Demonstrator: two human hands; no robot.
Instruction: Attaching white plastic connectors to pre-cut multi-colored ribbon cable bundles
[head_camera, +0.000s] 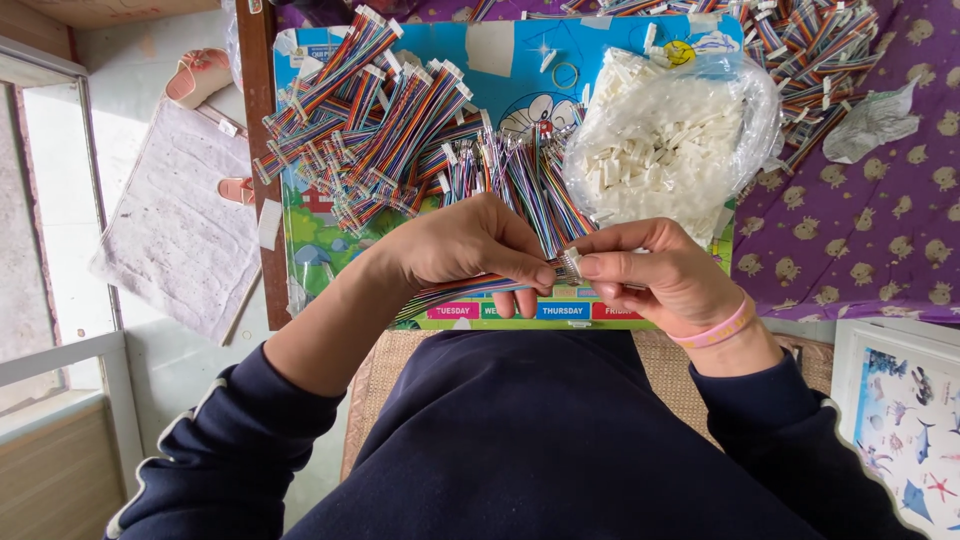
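Between the two hands, just above the lap and at the near edge of a colourful cartoon board (520, 75), a small white connector housing (569, 266) meets the loose end of a rainbow ribbon cable (455, 290). The left hand (470, 245) pinches the cable between thumb and forefinger close to its end, the other fingers curled under it, while the cable trails off to the left across the wrist. The right hand (660, 270), with a pink wristband (715, 330) at the wrist, pinches the housing between thumb and fingertips, pressed together from the other side. Judging by this, the step in hand is seating the cable's wire ends into the housing; whether they are fully in cannot be told, since the fingers hide the joint. Such a move calls for keeping the wires flat and in line with the slots, and a firm, straight push. Farther back on the board lie heaps of finished cables (370, 110) with white ends, a row of bare-ended ones (520, 180), and a clear bag of white housings (670, 130).
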